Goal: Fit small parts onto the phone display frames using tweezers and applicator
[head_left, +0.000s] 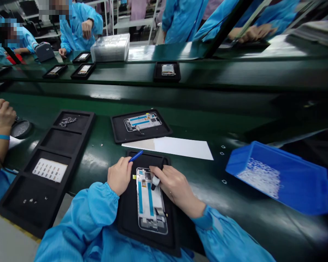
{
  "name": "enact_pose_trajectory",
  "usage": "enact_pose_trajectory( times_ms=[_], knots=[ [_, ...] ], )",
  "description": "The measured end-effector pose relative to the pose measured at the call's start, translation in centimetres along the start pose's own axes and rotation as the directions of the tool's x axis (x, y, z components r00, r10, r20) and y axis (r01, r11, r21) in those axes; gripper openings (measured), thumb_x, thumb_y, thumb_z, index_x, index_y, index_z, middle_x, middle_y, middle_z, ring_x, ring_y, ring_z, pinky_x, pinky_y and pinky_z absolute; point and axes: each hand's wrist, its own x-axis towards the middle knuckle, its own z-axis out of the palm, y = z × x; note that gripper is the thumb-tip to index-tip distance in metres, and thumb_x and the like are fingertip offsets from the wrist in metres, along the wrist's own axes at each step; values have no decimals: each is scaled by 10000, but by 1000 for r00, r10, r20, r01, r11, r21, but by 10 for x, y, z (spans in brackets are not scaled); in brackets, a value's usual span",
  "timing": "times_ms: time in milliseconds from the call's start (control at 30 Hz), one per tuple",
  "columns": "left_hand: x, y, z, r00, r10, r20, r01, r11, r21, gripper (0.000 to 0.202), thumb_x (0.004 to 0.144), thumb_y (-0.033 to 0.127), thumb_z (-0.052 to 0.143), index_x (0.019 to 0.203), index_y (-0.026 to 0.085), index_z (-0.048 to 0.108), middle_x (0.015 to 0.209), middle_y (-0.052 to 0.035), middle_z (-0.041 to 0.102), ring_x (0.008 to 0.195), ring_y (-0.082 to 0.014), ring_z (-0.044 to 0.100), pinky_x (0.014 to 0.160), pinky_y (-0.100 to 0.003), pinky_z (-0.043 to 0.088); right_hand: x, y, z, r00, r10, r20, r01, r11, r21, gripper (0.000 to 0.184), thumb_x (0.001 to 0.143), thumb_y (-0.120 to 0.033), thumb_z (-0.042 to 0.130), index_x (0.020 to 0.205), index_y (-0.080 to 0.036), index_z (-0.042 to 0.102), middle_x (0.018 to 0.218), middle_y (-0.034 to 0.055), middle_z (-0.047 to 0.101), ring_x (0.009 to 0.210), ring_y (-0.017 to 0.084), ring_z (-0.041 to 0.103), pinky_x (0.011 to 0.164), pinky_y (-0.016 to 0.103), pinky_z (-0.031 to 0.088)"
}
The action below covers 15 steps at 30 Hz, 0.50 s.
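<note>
A phone frame (146, 200) with blue strips and a small flex cable lies in a black tray (128, 218) before me. My left hand (120, 174) is closed around a slim blue plastic tool (136, 156), its tip pointing up and right above the tray. At the frame's upper right edge, my right hand (175, 183) has its fingers bent together, touching or just over the frame. Beside these fingers is a small white and black piece (155, 182); whether they grip it or something smaller is hidden.
Another phone frame (143, 122) rests in a second black tray (117, 133) beyond a white sheet (186, 147). A blue bin (297, 182) of small white rings stands right; a compartment tray (61, 136) with small parts stands left. A co-worker's hand (2, 116) is at far left.
</note>
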Motion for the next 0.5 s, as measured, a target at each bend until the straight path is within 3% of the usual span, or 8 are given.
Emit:
enact_pose_trajectory(
  times_ms=[100, 200, 333, 500],
  knots=[
    [0, 0, 0, 1000, 6, -1, -6, 1000, 2, 310, 1003, 272, 329, 1153, 212, 595, 1020, -38, 689, 836, -171, 689, 649, -245, 514, 1, 8, -1, 982, 162, 97, -178, 966, 186, 163, 879, -110, 475, 936, -197, 601, 817, 44, 696, 712, 183, 643, 614, 268, 476],
    [-1, 0, 0, 1000, 8, -7, -8, 1000, 3, 315, 1004, 276, 326, 1160, 215, 594, 1022, -37, 691, 825, -171, 690, 643, -245, 514, 4, 13, -3, 960, 200, 195, -247, 934, 260, 164, 868, -130, 510, 974, -227, 589, 922, 24, 728, 801, 187, 686, 664, 272, 505],
    [-1, -1, 0, 1000, 13, -9, -13, 1000, 0, 314, 1006, 281, 327, 1158, 216, 594, 1019, -36, 691, 821, -165, 689, 649, -238, 515, 7, 13, -5, 958, 173, 229, -217, 959, 181, 179, 855, -109, 510, 973, -215, 595, 884, 40, 724, 769, 200, 677, 647, 283, 494],
    [0, 0, -1, 1000, 11, 1, -11, 1000, 0, 310, 1005, 281, 337, 1162, 214, 595, 998, -38, 689, 818, -161, 688, 646, -226, 515, 13, 6, -11, 975, 56, 214, -67, 997, 42, 273, 774, -8, 467, 949, -176, 593, 718, 36, 657, 654, 194, 614, 584, 271, 425]
  ],
)
